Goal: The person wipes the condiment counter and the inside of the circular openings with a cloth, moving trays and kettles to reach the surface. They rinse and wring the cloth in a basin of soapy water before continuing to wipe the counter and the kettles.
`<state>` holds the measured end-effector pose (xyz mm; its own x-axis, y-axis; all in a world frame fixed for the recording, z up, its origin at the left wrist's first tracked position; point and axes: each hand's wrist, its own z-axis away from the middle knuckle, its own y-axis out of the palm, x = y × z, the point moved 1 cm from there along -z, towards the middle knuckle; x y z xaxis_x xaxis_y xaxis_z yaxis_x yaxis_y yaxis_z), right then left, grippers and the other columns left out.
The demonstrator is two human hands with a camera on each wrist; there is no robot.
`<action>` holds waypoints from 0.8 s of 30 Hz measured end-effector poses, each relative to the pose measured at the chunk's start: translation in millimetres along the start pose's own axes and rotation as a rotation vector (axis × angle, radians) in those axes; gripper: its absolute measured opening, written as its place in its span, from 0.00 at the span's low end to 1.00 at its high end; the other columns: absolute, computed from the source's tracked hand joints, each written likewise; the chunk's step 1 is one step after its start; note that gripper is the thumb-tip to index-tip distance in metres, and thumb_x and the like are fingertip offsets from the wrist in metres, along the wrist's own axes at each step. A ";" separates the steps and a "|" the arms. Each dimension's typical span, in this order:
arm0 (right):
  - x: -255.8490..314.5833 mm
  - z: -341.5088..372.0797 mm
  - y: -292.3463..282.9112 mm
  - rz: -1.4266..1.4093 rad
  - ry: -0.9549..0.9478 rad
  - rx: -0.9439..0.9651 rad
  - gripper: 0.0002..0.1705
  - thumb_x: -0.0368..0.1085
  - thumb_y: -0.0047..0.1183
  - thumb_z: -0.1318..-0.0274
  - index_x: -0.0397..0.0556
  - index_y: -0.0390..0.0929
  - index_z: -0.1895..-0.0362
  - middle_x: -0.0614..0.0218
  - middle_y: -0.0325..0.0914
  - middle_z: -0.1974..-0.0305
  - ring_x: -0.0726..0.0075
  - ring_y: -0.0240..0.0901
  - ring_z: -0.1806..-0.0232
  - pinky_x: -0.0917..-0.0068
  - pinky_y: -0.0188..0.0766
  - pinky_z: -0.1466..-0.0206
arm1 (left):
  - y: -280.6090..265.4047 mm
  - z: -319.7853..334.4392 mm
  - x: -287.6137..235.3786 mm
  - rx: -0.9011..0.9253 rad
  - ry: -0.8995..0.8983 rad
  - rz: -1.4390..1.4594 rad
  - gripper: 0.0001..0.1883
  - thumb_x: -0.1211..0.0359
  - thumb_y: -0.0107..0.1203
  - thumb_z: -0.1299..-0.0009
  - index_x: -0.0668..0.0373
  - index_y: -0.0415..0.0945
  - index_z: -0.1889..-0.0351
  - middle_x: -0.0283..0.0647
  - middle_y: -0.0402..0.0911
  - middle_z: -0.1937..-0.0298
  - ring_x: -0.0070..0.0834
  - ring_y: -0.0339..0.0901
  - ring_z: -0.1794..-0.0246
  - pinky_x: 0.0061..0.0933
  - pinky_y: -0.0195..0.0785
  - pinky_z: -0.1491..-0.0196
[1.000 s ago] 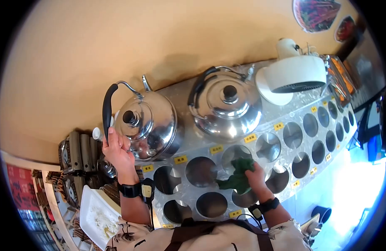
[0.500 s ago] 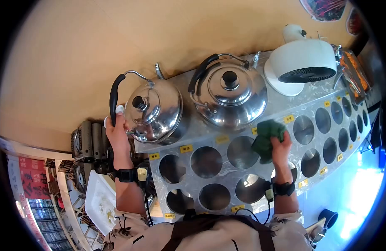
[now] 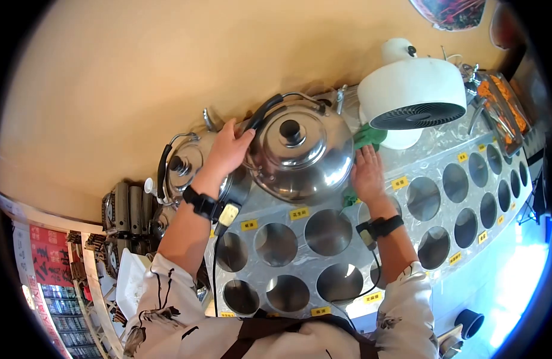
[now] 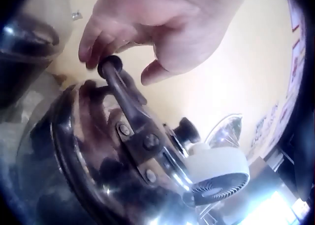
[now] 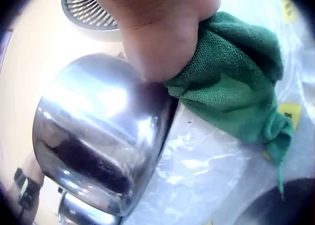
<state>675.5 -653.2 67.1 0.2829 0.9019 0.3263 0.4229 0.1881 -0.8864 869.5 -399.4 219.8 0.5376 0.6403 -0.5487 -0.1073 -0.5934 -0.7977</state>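
Note:
Two steel kettles stand on the counter in the head view. My left hand (image 3: 227,151) is at the black handle of the larger kettle (image 3: 312,158); the left wrist view shows that handle (image 4: 115,82) between the spread thumb and the fingers of the hand (image 4: 167,28), with no closed grip visible. Fairly straight, the fingers of my right hand (image 3: 368,175) lie along this kettle's right side, over a green cloth (image 3: 370,136). In the right wrist view the cloth (image 5: 231,87) bunches out from under the hand (image 5: 162,38), beside the shiny kettle (image 5: 103,131). My fingertips are hidden there.
The smaller kettle (image 3: 189,161) stands at the left. A white fan (image 3: 411,93) is to the right, with a metal tray of orange food (image 3: 506,110) beyond. Rows of round openings with yellow labels (image 3: 299,213) run along the counter front. A white tray (image 3: 131,281) is at lower left.
My left hand has left the smaller kettle's handle and moved right to the larger kettle's handle. My right hand has moved with the cloth from above the openings to the larger kettle's side.

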 end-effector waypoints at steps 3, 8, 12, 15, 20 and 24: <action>1.5 -4.6 -1.3 -0.009 0.001 -0.033 0.26 0.39 0.45 0.46 0.36 0.68 0.45 0.46 0.63 0.40 0.46 0.53 0.34 0.55 0.42 0.29 | 3.9 -16.6 -16.1 0.241 -0.303 0.387 0.17 0.64 0.57 0.36 0.71 0.75 0.59 0.34 0.73 0.82 0.21 0.67 0.84 0.23 0.61 0.79; -3.1 -12.3 5.2 -0.001 -0.026 -0.018 0.26 0.39 0.45 0.47 0.36 0.68 0.45 0.46 0.63 0.40 0.45 0.53 0.34 0.56 0.43 0.30 | -20.9 -4.9 -63.0 0.391 -0.455 1.027 0.10 0.67 0.57 0.35 0.61 0.69 0.73 0.25 0.60 0.86 0.12 0.53 0.89 0.17 0.43 0.85; -1.5 -12.7 3.0 0.008 -0.026 -0.012 0.26 0.39 0.44 0.46 0.37 0.68 0.45 0.46 0.62 0.40 0.46 0.53 0.34 0.56 0.43 0.30 | -25.8 31.9 -100.4 0.387 -0.332 0.894 0.10 0.68 0.55 0.34 0.59 0.66 0.73 0.23 0.56 0.86 0.12 0.51 0.90 0.17 0.43 0.86; -1.1 -12.8 0.4 0.003 -0.002 0.004 0.26 0.39 0.44 0.46 0.37 0.67 0.44 0.46 0.62 0.40 0.46 0.52 0.34 0.56 0.43 0.30 | -28.7 46.6 -102.7 0.339 -0.392 1.008 0.09 0.70 0.55 0.34 0.60 0.66 0.72 0.24 0.56 0.86 0.12 0.51 0.91 0.18 0.43 0.86; -0.9 -12.5 2.7 0.005 -0.003 0.008 0.26 0.39 0.44 0.46 0.37 0.68 0.45 0.46 0.63 0.40 0.47 0.53 0.34 0.57 0.44 0.30 | -44.2 86.8 -98.4 0.294 -0.447 1.063 0.06 0.72 0.53 0.33 0.62 0.68 0.69 0.24 0.56 0.86 0.11 0.51 0.90 0.18 0.42 0.86; 0.3 -14.4 -1.2 0.010 -0.067 0.059 0.26 0.39 0.45 0.46 0.37 0.68 0.45 0.48 0.63 0.40 0.48 0.53 0.34 0.57 0.44 0.30 | -71.4 116.5 -99.0 0.272 -0.468 1.192 0.04 0.74 0.51 0.33 0.62 0.68 0.67 0.25 0.57 0.86 0.11 0.51 0.90 0.16 0.41 0.86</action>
<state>687.5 -658.8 73.0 0.2278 0.9275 0.2964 0.3684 0.1997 -0.9080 726.5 -363.6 302.0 -0.3378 -0.0663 -0.9389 -0.5066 -0.8279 0.2407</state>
